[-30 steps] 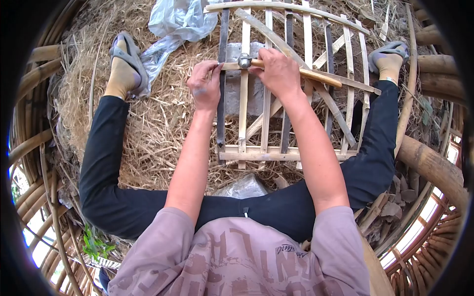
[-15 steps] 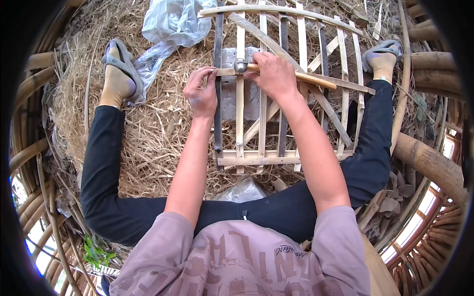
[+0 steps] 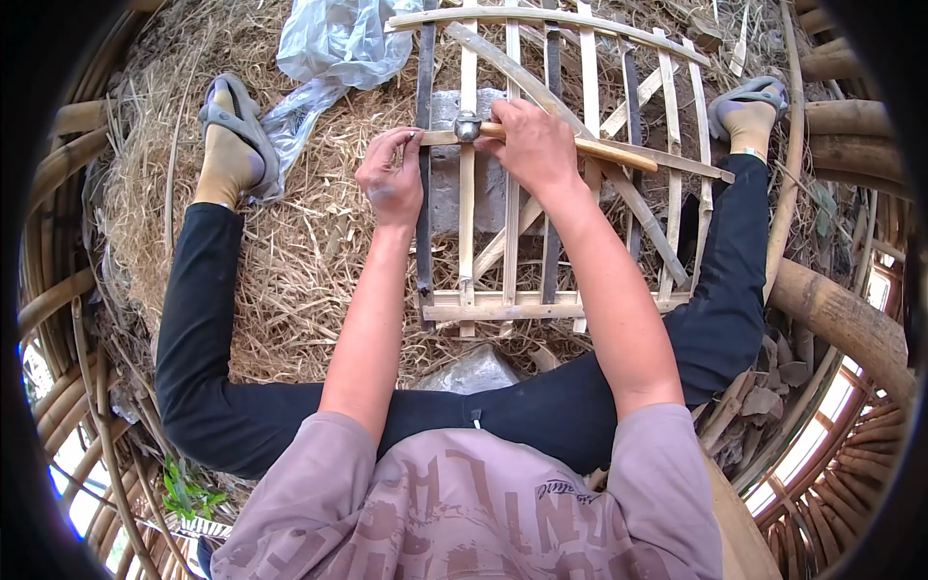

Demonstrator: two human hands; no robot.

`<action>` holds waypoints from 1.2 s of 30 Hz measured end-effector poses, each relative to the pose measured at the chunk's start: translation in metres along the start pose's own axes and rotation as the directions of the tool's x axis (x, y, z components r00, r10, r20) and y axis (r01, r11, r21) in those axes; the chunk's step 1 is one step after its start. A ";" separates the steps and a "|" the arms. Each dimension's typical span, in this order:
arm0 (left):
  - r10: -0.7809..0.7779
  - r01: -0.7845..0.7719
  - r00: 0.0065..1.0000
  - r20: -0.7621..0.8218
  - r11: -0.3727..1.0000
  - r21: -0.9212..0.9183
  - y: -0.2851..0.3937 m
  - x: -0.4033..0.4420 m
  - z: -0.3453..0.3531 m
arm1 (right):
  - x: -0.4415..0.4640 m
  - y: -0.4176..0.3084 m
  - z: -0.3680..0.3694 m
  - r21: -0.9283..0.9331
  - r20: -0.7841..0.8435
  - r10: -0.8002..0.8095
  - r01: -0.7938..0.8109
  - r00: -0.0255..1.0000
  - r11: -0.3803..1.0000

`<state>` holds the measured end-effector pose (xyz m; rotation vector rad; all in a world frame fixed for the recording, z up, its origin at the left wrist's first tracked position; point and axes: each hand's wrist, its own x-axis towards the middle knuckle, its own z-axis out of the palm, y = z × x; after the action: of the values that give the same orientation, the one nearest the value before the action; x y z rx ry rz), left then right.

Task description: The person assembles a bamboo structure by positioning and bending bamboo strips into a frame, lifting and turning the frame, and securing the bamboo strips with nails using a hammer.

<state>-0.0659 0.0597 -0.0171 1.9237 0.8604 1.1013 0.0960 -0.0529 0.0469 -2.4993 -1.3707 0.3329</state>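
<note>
My left hand point(image 3: 391, 184) is closed in a pinch at the left end of a thin cross strip point(image 3: 442, 138). A tiny shiny tip, which looks like a nail point(image 3: 414, 135), shows between thumb and forefinger. My right hand point(image 3: 536, 145) grips a hammer point(image 3: 468, 127) by its wooden handle close to the head. The metal head rests over the strip, where it crosses a pale upright slat. Both hands work above a lattice panel point(image 3: 522, 312) of pale and dark slats, with diagonal strips across it. Beneath the panel's left part lies a grey block point(image 3: 449, 198).
Dry straw point(image 3: 290, 280) covers the ground. A clear plastic bag point(image 3: 343, 43) lies at the far left, beside a sandalled foot point(image 3: 232, 135). My legs spread around the panel. Bamboo poles point(image 3: 841, 319) enclose both sides, and a shiny wrapped thing point(image 3: 474, 372) sits between my legs.
Hands, hammer and panel appear shifted very slightly left and up together in the view. The grip of both hands looks the same.
</note>
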 end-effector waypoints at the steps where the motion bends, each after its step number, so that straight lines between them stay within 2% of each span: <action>1: 0.001 -0.001 1.000 0.000 1.000 0.001 0.000 0.000 0.000 | 0.000 0.000 0.000 0.000 -0.001 0.002 -0.002 1.000 1.000; 5: 0.033 -0.034 0.999 0.007 0.999 0.024 0.001 0.001 -0.001 | 0.001 -0.004 -0.007 0.007 0.049 0.030 -0.030 0.998 1.000; 8: 0.035 -0.035 0.999 0.005 0.999 0.032 0.003 0.001 -0.001 | 0.005 -0.001 -0.017 0.096 0.086 0.000 -0.008 0.996 0.995; 15: 0.072 -0.072 0.997 0.001 0.997 0.023 -0.001 0.001 -0.002 | 0.004 0.004 -0.054 0.286 0.005 -0.149 0.142 0.989 0.948; 18: 0.058 -0.058 0.998 -0.001 0.998 0.000 -0.006 0.000 -0.001 | -0.008 -0.027 -0.095 0.360 0.246 0.086 -0.174 0.965 0.917; 19: 0.033 -0.033 0.999 0.001 0.999 0.023 -0.005 -0.001 -0.001 | -0.014 -0.028 -0.092 0.361 0.171 0.046 -0.106 0.984 0.927; 23: 0.027 -0.026 1.000 -0.013 0.999 0.023 -0.006 -0.002 -0.001 | -0.031 -0.027 -0.082 0.314 0.173 -0.030 -0.026 0.984 0.949; 26: 0.029 -0.029 0.999 -0.023 0.999 0.019 -0.006 -0.002 -0.003 | -0.038 -0.034 -0.076 0.319 0.106 -0.143 0.102 0.984 0.942; 27: 0.024 -0.023 1.000 -0.021 1.000 0.013 -0.005 -0.002 -0.003 | -0.038 -0.039 -0.075 0.274 0.119 -0.119 0.082 0.986 0.958; 30: 0.017 -0.017 1.000 -0.025 1.000 0.007 -0.005 -0.001 -0.003 | -0.041 -0.047 -0.065 0.209 0.003 -0.186 0.182 0.982 0.961; 31: 0.022 -0.021 0.999 -0.029 1.000 0.012 -0.006 -0.002 -0.003 | -0.041 -0.051 -0.063 0.115 -0.021 -0.221 0.222 0.975 0.968; 36: 0.021 -0.020 1.000 -0.014 0.999 0.040 -0.005 -0.002 -0.005 | -0.043 -0.054 -0.045 0.169 -0.072 -0.277 0.285 0.958 0.943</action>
<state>-0.0722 0.0621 -0.0202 1.9636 0.8791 1.1192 0.0453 -0.0669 0.1107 -2.1189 -1.5779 0.3165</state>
